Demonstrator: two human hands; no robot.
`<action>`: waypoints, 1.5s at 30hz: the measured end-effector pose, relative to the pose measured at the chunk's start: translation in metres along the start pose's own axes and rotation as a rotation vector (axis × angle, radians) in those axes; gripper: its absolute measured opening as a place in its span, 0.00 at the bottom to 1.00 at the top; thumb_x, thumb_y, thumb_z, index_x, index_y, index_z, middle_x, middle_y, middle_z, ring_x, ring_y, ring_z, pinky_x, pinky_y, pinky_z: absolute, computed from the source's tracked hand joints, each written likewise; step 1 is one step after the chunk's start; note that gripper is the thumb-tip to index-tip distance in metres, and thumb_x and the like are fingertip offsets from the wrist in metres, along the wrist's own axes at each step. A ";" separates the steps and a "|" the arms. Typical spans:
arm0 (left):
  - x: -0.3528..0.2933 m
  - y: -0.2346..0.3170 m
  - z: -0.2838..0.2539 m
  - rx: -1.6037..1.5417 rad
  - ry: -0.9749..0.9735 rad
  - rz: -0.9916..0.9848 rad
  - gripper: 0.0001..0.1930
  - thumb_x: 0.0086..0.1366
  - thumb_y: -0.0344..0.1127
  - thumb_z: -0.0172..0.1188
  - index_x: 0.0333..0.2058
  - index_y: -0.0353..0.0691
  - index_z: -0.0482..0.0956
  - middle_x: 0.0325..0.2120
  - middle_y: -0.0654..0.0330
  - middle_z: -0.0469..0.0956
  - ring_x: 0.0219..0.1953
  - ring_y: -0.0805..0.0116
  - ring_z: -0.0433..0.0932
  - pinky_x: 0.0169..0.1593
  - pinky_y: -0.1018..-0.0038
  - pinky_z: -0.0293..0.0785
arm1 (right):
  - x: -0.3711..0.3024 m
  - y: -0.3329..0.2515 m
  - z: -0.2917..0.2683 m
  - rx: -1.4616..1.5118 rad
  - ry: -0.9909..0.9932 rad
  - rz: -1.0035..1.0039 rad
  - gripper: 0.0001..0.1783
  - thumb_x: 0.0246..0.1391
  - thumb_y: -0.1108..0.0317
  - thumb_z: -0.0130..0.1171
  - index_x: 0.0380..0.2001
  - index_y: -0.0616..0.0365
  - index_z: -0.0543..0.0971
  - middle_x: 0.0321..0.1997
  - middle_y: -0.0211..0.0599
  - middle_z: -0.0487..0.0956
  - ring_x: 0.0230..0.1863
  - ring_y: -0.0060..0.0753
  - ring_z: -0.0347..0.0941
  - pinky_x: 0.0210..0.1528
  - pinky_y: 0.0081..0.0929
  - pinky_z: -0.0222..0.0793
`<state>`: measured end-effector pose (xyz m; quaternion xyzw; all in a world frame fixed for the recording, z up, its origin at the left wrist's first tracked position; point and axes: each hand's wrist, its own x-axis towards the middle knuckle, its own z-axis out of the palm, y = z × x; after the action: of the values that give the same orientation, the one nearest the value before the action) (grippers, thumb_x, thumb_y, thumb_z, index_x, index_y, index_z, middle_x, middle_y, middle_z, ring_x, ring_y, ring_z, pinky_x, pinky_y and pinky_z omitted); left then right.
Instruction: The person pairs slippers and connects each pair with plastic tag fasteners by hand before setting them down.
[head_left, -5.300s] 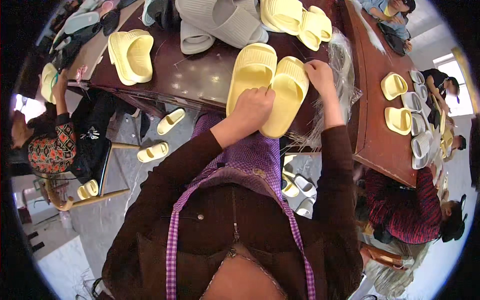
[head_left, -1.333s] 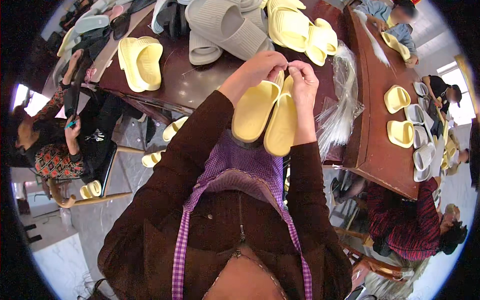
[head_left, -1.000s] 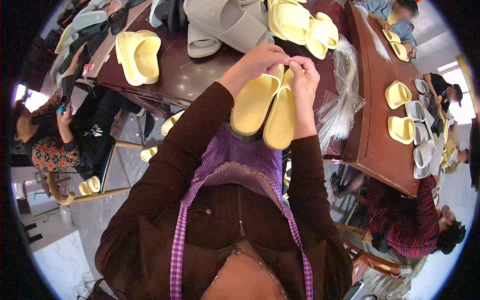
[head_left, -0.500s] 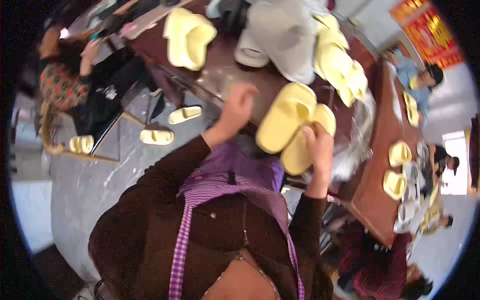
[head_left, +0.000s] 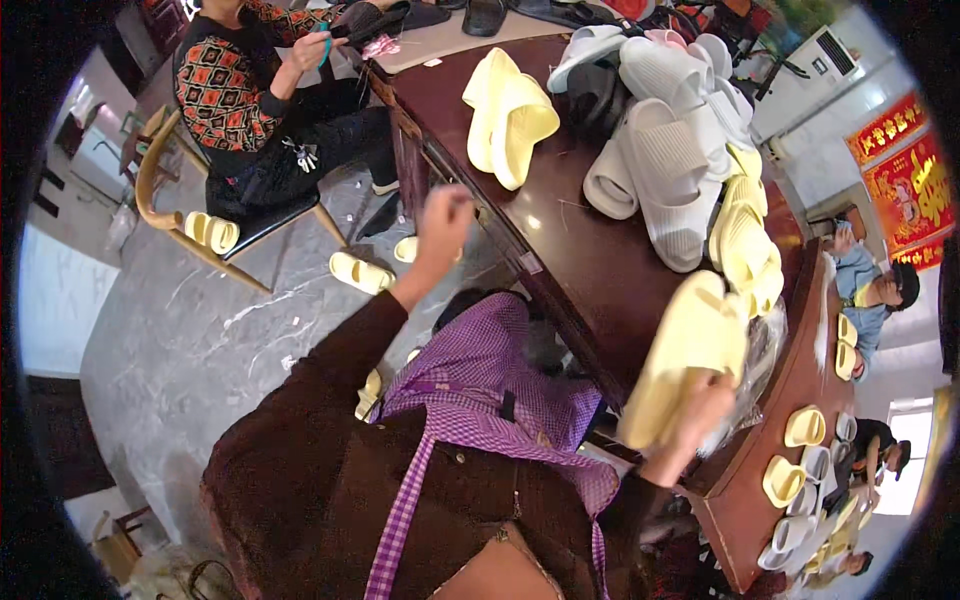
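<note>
My right hand grips a pair of pale yellow slippers, pressed together and held at a slant over the near edge of the dark brown table. My left hand is raised to the left of the table's edge, apart from the slippers, its fingers curled with nothing visible in them. Clear plastic bags lie just beyond the held pair.
On the table lie another yellow pair, a heap of grey-white slippers and a stack of yellow ones. A person in a patterned sweater sits at the left. Loose slippers lie on the floor. A second table holds more slippers.
My left hand has let go of the yellow pair and lifted away to the left. The right hand alone now holds the pair, and the view has swung left.
</note>
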<state>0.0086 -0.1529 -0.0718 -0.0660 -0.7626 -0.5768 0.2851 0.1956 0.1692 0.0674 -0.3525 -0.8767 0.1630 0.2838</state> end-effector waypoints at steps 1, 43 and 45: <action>0.020 -0.016 -0.007 0.007 0.048 0.002 0.10 0.57 0.30 0.57 0.38 0.34 0.72 0.27 0.61 0.71 0.29 0.75 0.68 0.35 0.79 0.67 | 0.004 -0.010 -0.020 0.063 -0.004 0.035 0.16 0.53 0.65 0.48 0.31 0.72 0.74 0.20 0.57 0.74 0.20 0.45 0.70 0.25 0.40 0.65; -0.058 -0.087 -0.147 -0.016 -0.340 -0.929 0.18 0.62 0.47 0.51 0.37 0.36 0.75 0.28 0.61 0.75 0.27 0.73 0.73 0.28 0.76 0.70 | -0.011 -0.226 0.217 0.310 -0.479 -0.822 0.19 0.49 0.64 0.56 0.39 0.69 0.72 0.31 0.52 0.77 0.33 0.51 0.73 0.36 0.38 0.67; -0.036 -0.084 -0.120 0.088 -0.254 -0.422 0.17 0.61 0.43 0.54 0.39 0.33 0.74 0.30 0.57 0.76 0.29 0.70 0.75 0.31 0.73 0.72 | -0.002 -0.219 0.208 0.306 -0.454 -0.761 0.19 0.50 0.65 0.54 0.41 0.70 0.72 0.30 0.51 0.77 0.32 0.48 0.74 0.35 0.35 0.67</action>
<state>0.0458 -0.2822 -0.1405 0.0352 -0.8136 -0.5769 0.0629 -0.0457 -0.0034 0.0097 0.0846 -0.9495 0.2475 0.1732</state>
